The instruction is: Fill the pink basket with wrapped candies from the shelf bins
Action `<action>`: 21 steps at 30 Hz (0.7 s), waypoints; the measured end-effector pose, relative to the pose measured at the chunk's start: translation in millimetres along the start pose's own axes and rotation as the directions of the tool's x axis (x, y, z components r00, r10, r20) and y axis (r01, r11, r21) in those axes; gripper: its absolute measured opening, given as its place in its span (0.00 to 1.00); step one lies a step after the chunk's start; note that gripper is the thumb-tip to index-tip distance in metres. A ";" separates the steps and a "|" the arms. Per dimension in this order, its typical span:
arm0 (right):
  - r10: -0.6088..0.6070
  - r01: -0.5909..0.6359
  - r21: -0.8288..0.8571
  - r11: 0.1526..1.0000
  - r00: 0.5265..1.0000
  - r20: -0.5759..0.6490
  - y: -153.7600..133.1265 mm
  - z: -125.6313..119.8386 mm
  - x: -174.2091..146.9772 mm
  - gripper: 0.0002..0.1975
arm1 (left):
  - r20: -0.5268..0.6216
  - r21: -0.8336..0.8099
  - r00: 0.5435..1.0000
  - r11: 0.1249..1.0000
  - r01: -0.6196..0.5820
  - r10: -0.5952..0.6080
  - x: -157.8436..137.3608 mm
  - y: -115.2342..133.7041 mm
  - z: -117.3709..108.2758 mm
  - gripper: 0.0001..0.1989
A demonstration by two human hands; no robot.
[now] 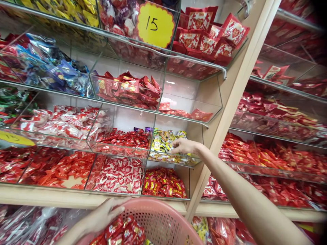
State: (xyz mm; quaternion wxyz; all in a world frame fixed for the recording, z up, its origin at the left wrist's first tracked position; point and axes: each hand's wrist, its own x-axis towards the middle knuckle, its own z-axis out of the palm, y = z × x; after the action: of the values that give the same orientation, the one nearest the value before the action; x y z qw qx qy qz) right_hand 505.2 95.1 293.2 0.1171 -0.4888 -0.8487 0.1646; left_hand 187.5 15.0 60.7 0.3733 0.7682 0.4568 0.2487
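Observation:
My right hand (pixel 184 146) reaches over the clear front panel of a shelf compartment holding small yellow-and-white wrapped candies (pixel 159 140). Its fingers are bent and close together at the candies; what lies between them is hidden. Lower down, my left hand (pixel 108 211) grips the rim of a pink perforated plastic basket (pixel 155 211), fingers laid over the edge. Inside the basket is a heap of red wrapped candies (pixel 125 231), with a bit of yellow showing near the bottom of the view.
Clear-fronted shelves of wrapped candies rise in front, with red candies (pixel 165 183) just below my right hand. A yellow price sign (pixel 155 24) reads 15. A wooden upright (pixel 230 98) parts these shelves from more on the right. Bagged candies (pixel 28 224) lie beneath the lowest ledge.

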 end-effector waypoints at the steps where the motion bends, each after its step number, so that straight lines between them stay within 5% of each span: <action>1: 0.004 -0.004 0.021 1.000 1.000 -0.027 0.0 -0.4 0.6 0.22 | -0.003 0.005 1.000 1.000 -0.003 0.003 0.2 -0.4 -0.1 0.26; 7: 0.099 -0.082 0.107 0.991 0.981 -0.167 -2.6 -16.8 -5.9 0.24 | 0.026 -0.011 0.999 0.999 -0.041 0.041 -0.2 7.1 -1.1 0.25; 10: 0.194 -0.201 -0.033 0.979 0.970 -0.144 -6.3 -23.6 -11.1 0.23 | 0.024 -0.008 0.999 0.999 -0.041 0.041 -1.0 10.9 -1.5 0.26; 14: 0.426 -0.441 -0.293 0.849 0.897 -0.115 -17.8 -20.7 -10.1 0.18 | 0.009 -0.010 1.000 1.000 -0.027 0.027 -0.8 8.8 -1.1 0.26; 21: 0.542 -0.532 -0.310 0.788 0.838 -0.061 -36.0 -3.3 3.9 0.19 | 0.009 0.009 1.000 1.000 -0.011 0.011 -0.1 5.1 -0.8 0.26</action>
State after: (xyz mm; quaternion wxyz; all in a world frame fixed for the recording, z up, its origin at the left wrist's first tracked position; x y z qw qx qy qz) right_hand 476.0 82.2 310.6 -0.0270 -0.7192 -0.6916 0.0612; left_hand 189.5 13.5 65.2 0.3707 0.7734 0.4520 0.2453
